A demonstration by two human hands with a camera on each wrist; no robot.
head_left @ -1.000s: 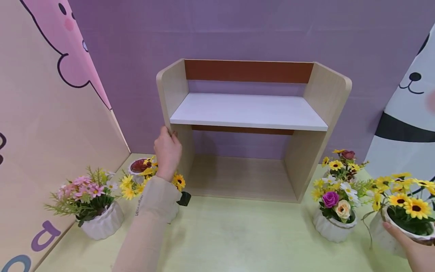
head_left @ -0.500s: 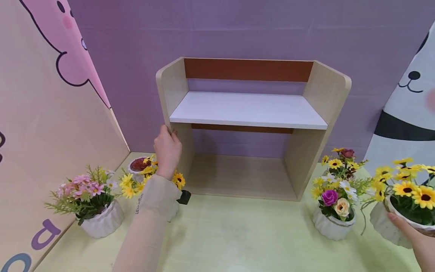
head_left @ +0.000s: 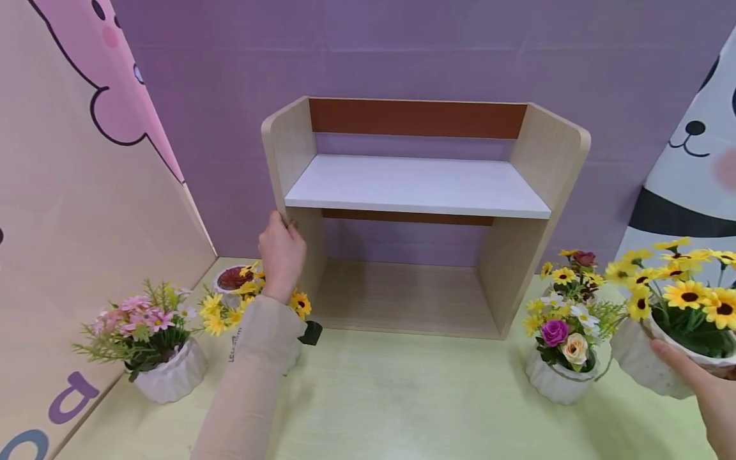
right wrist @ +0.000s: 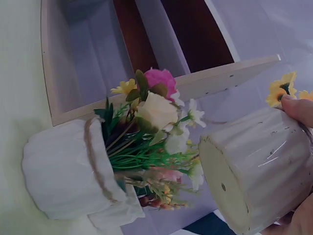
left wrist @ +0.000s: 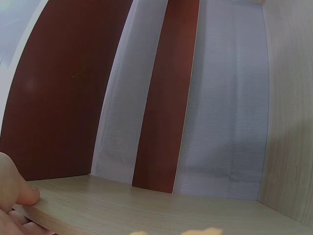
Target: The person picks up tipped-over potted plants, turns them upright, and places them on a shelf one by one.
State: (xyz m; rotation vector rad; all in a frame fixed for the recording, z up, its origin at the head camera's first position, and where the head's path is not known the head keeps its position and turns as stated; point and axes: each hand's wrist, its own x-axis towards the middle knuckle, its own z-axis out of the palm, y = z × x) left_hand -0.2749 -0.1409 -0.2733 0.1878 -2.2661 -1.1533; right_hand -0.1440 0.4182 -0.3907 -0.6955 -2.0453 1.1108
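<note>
My left hand (head_left: 282, 257) grips the front edge of the left side panel of a small wooden shelf unit (head_left: 418, 185), just under its white middle board. In the left wrist view the thumb (left wrist: 28, 194) lies on the panel's inner face. On the far right my right hand (head_left: 704, 390) holds a white pot of yellow sunflowers (head_left: 652, 354) by its side, raised off the table. The right wrist view shows the underside of that flowerpot (right wrist: 259, 166) with a small hole, tilted, with fingers round it.
Right of the shelf stand a pot with purple and peach roses (head_left: 560, 377) and another flowerpot (head_left: 577, 275) behind it. At left are a pot of pink flowers (head_left: 172, 374) and yellow flowers (head_left: 215, 314) partly behind the left forearm. A purple backdrop (head_left: 414, 51) rises behind.
My right hand has lifted the sunflower pot off the table and brought it up and slightly left. The left hand keeps its grip on the shelf panel.
</note>
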